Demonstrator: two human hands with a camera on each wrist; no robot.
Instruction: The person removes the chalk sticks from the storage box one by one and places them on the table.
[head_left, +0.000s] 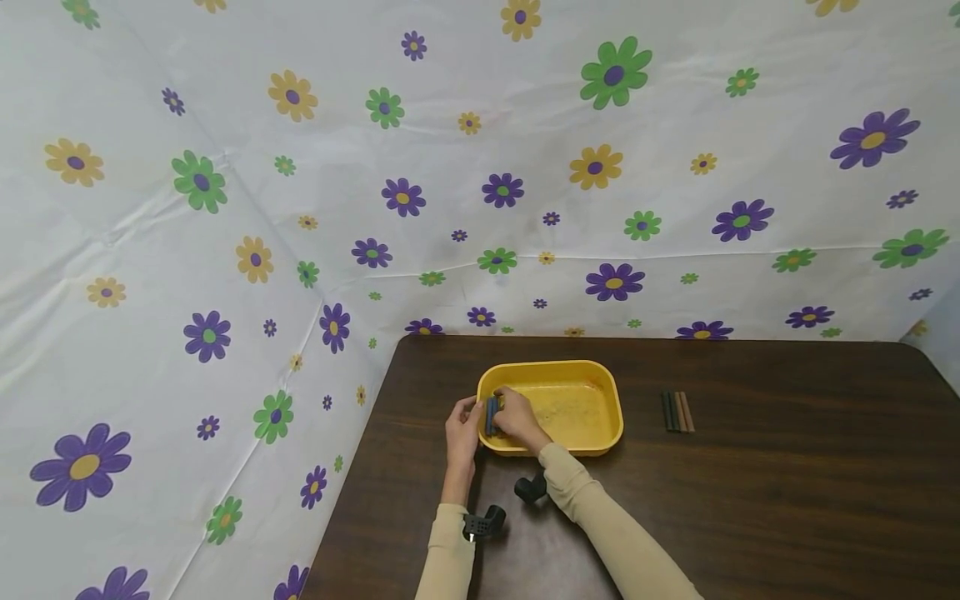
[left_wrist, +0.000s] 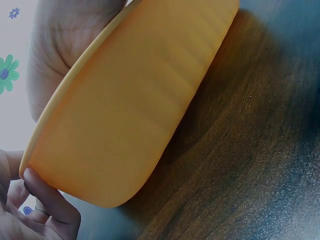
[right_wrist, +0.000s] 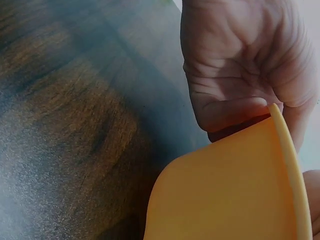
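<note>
The yellow tray (head_left: 551, 450) stands on the table. At its left end, my left hand (head_left: 462, 427) grips the wall, thumb at the rim and fingers outside; the left wrist view has these fingertips (left_wrist: 42, 192) at a corner of the rim. Dark blue sticks (head_left: 491, 415) lie side by side inside the tray against that left end. Reaching over the near rim, my right hand (head_left: 519, 417) has its curled fingers and thumb at these sticks and pinches one. Its fingertips are partly hidden. In the right wrist view the left hand (right_wrist: 240, 70) shows at the tray's corner.
On the brown table (head_left: 787, 467), right of the tray, several thin sticks lie in a row: dark green ones (head_left: 670, 412) and brown ones (head_left: 684, 412). A white flowered sheet (head_left: 465, 167) stands behind the table and along its left side.
</note>
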